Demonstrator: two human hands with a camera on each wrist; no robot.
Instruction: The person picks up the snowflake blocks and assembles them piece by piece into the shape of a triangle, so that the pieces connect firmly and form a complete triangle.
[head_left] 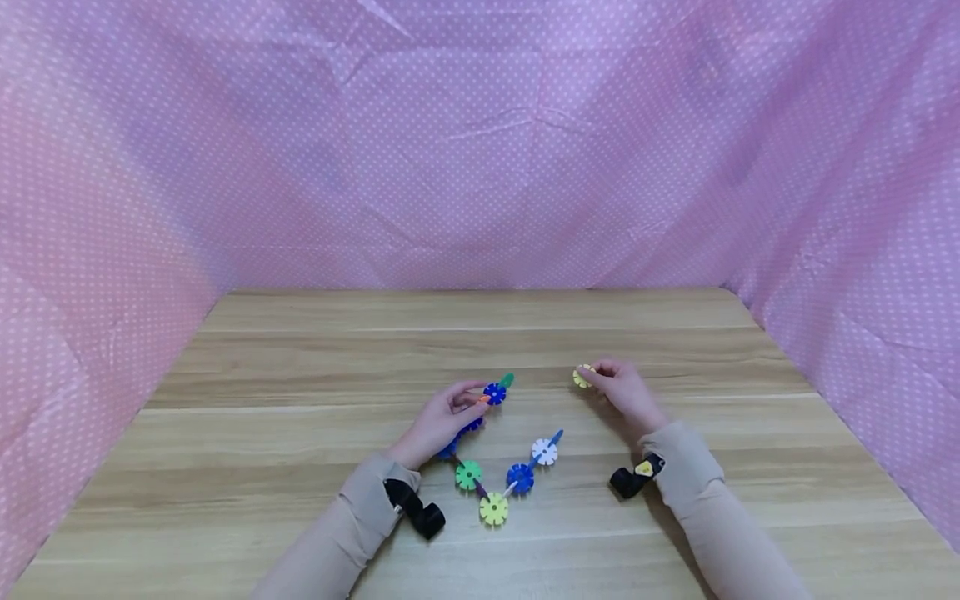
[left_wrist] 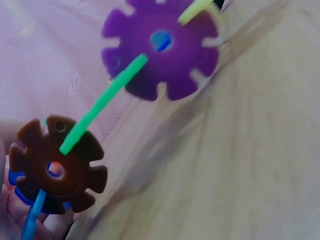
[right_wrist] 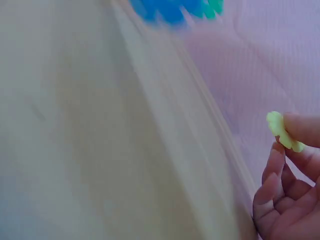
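Observation:
My left hand [head_left: 442,418] grips one end of a chain of slotted snowflake discs, its fingers around an orange disc [head_left: 485,399]. Past the fingertips stick out a blue disc [head_left: 494,393] and a green disc [head_left: 507,381]. The rest of the chain curves below the hand through a yellow disc [head_left: 493,508] to a white disc [head_left: 545,452]. Close up in the left wrist view are a purple disc [left_wrist: 185,60] and a brown disc [left_wrist: 75,175], joined by an edge-on green one. Thumb and fingers of my right hand [head_left: 626,398] pinch a single yellow disc [right_wrist: 279,131], apart from the chain.
The wood-grain table [head_left: 675,333] stretches out beneath both hands. Pink dotted cloth [head_left: 480,167] hangs behind it and along both sides. A black wrist camera [head_left: 423,517] sits on the left sleeve and another camera [head_left: 626,482] on the right.

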